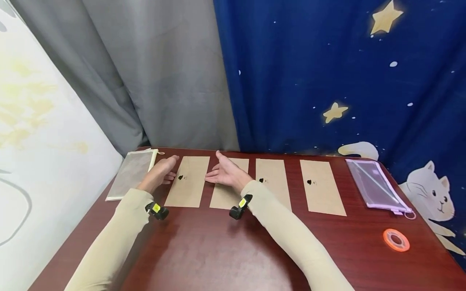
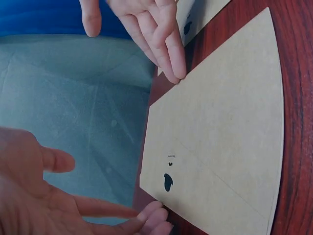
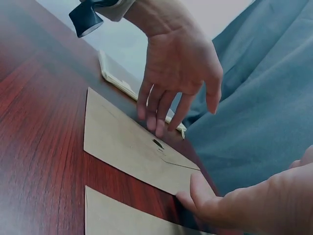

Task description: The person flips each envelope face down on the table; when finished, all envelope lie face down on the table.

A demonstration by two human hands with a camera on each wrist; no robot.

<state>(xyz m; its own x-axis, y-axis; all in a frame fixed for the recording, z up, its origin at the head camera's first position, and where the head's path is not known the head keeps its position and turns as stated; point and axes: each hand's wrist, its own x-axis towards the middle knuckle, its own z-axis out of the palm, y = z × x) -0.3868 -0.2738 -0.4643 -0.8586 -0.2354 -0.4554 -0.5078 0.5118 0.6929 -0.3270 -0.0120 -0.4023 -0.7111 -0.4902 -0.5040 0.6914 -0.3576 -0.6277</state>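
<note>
The leftmost brown kraft paper envelope [image 1: 193, 182] lies flat on the table, with a small black hat-shaped print. My left hand [image 1: 160, 174] is at its left edge, fingers extended and slightly bent. On the other side, my right hand [image 1: 227, 174] has its fingertips at the right edge, thumb raised. In the left wrist view, fingers of both hands flank the envelope [image 2: 225, 122] at its edges. Neither hand grips it. A second envelope [image 1: 227, 198] lies partly hidden under my right hand and forearm.
Two more kraft envelopes, a third [image 1: 273, 173] and a fourth [image 1: 322, 188], continue the row rightward. A cream-edged mesh zip pouch [image 1: 131, 176] lies at the left. At the right are a purple zip pouch [image 1: 375, 184] and an orange ring-shaped roll [image 1: 388, 239]. Curtains [image 1: 174, 81] hang behind the table.
</note>
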